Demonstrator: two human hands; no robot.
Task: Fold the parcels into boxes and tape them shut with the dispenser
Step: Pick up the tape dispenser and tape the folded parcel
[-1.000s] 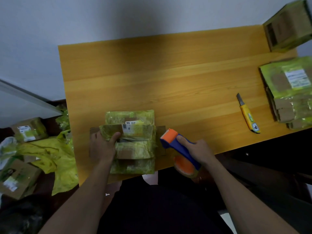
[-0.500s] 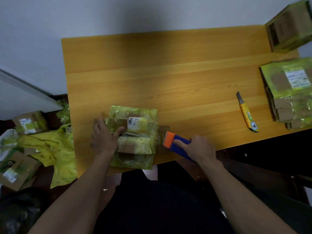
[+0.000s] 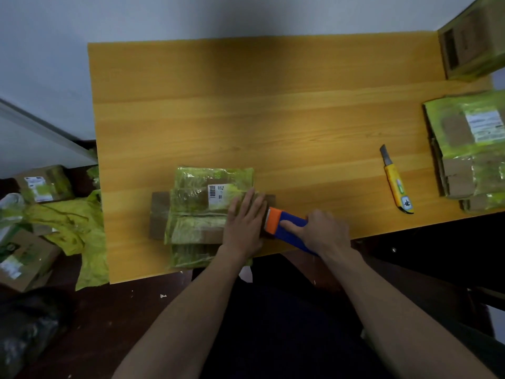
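The wooden table (image 3: 273, 110) carries everything at a height where both arms can bear down, and the parcel (image 3: 199, 214), a flattened carton wrapped in yellow-green tape, lies at its near edge directly under the left hand (image 3: 244, 227), which rests flat on the right end with fingers straight and spread, seemingly to pin the flaps while tape goes on. Immediately right of that hand, the tape dispenser (image 3: 287, 228) has its orange head butted against the parcel's right end; the right hand (image 3: 321, 232) wraps its blue handle, forefinger laid along the top, probably to steer a pull across the seam. Well to the right of this grip, a stack of flat cartons (image 3: 470, 149) waits at the table's edge, likely the next work, with a made-up box (image 3: 470, 42) beyond it at the far corner. Between the grip and that stack lies a yellow utility knife (image 3: 396, 181), blade out, within reach. Left of the hands and off the table, finished boxes (image 3: 43, 184) sit on the floor. White shipping labels show on the parcel (image 3: 216, 193) and on the stack, with a barcode on the first, but the print is too small to read
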